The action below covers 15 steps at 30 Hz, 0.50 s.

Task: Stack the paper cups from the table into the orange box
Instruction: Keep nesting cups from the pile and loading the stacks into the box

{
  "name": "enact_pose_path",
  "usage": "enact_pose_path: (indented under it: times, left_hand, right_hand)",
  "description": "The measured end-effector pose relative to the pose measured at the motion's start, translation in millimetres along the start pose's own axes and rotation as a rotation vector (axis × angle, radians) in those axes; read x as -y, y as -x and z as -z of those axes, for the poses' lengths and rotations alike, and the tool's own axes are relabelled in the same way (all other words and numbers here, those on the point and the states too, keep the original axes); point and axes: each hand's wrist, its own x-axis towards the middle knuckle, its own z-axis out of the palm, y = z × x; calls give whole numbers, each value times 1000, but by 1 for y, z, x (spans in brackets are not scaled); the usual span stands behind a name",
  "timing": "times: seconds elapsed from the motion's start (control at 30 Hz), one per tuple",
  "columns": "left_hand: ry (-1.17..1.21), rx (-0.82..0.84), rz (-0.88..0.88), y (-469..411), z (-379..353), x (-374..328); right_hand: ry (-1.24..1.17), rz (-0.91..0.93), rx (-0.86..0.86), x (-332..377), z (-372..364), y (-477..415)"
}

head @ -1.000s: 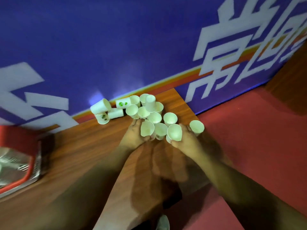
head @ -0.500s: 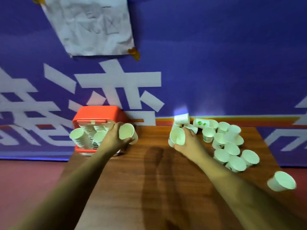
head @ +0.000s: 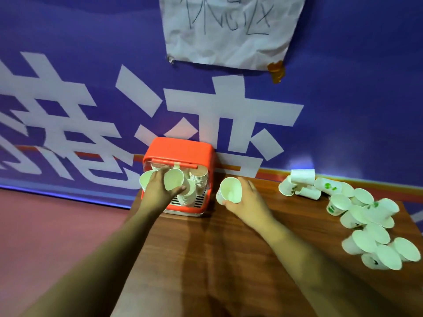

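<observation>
An orange box [head: 183,149] stands open-fronted at the table's far left against the wall, with stacks of white paper cups inside. My left hand [head: 158,193] grips a white paper cup [head: 175,183] right at the box's opening, mouth toward me. Just right of the box, my right hand [head: 247,200] holds another paper cup [head: 230,191] above the table. A pile of loose paper cups [head: 364,213], some with green prints, lies on the table's right side.
The wooden table [head: 217,259] meets a purple wall banner [head: 91,88] with white characters. A crumpled paper sheet [head: 229,30] hangs on the wall above. Red floor [head: 57,225] lies left of the table.
Both hands carried a cup each leftward from the pile. The left hand's cup has reached the box opening, and the right hand has come up beside the box.
</observation>
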Motion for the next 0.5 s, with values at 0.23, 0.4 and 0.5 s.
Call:
enact_pose_path:
  times: [0.23, 0.4, 0.5]
  left_hand:
    - [-16, 114, -53, -29, -18, 21]
    - [-137, 228, -97, -39, -40, 37]
    - [-168, 302, -97, -41, -50, 46]
  right_hand:
    - [-4, -54, -17, 26, -24, -18]
    - [-34, -103, -28, 33, -34, -28]
    - [-82, -167, -26, 36, -43, -36]
